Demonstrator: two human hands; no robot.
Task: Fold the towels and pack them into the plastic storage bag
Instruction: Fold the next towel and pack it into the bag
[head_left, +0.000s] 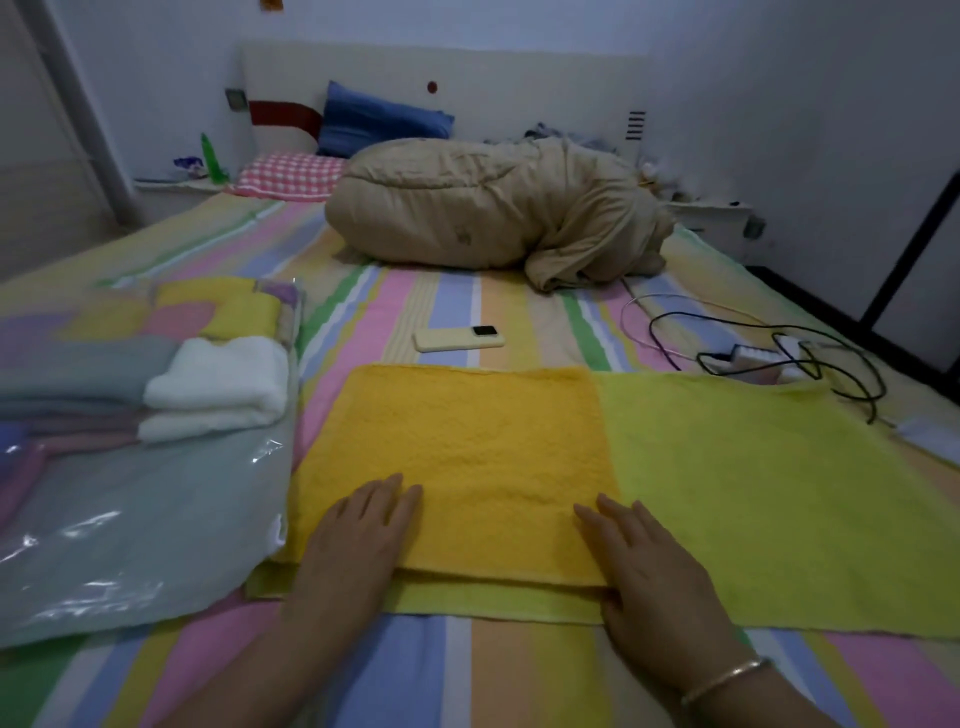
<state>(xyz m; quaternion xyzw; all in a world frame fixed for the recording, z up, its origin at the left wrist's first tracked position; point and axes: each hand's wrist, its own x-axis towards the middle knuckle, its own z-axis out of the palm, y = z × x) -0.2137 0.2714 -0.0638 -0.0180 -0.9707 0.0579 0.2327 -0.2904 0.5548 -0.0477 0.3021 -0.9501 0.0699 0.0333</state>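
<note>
An orange-yellow towel (462, 457) lies folded on top of a lime-yellow towel (769, 499) spread flat across the striped bed. My left hand (358, 540) rests flat, fingers apart, on the orange towel's near left part. My right hand (644, 566) presses flat on its near right corner, a bangle on the wrist. At the left lies the clear plastic storage bag (130, 535), holding folded towels: a white one (218, 384), a yellow one (234, 312) and grey, pink and purple ones.
A cream phone (457, 339) lies on the bed beyond the towels. Black cables and a white charger block (758, 358) sit at the right. A bundled beige quilt (488, 208), a blue pillow and a pink checked pillow lie at the head of the bed.
</note>
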